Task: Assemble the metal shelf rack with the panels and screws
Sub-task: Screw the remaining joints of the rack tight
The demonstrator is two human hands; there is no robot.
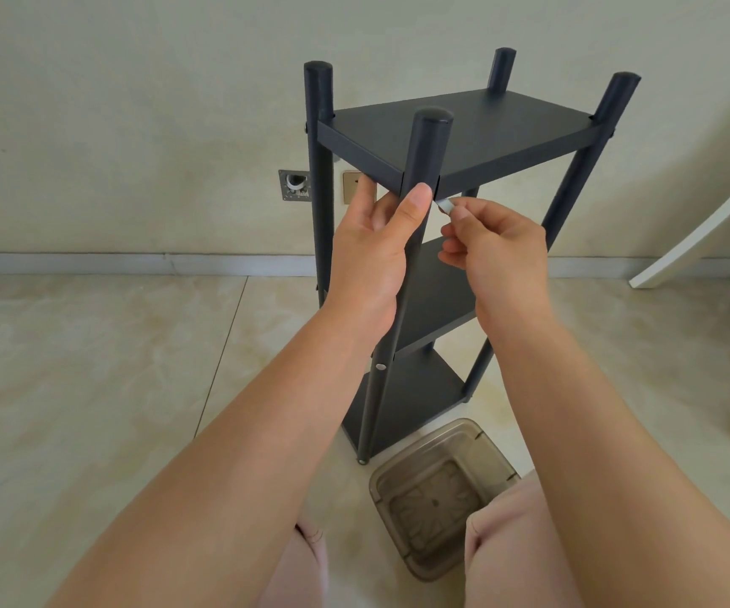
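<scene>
Rack on floor before wall; tray nearer.

left hand grips near post of shelf rack | right hand pinches small silver screw beside post | clear plastic bin on tile floor

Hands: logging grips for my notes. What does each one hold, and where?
Left hand grips the near post just under the top shelf. Right hand pinches a small screw by its head.

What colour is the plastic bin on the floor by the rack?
Translucent smoky brown bin, seen best in the head view.
</scene>
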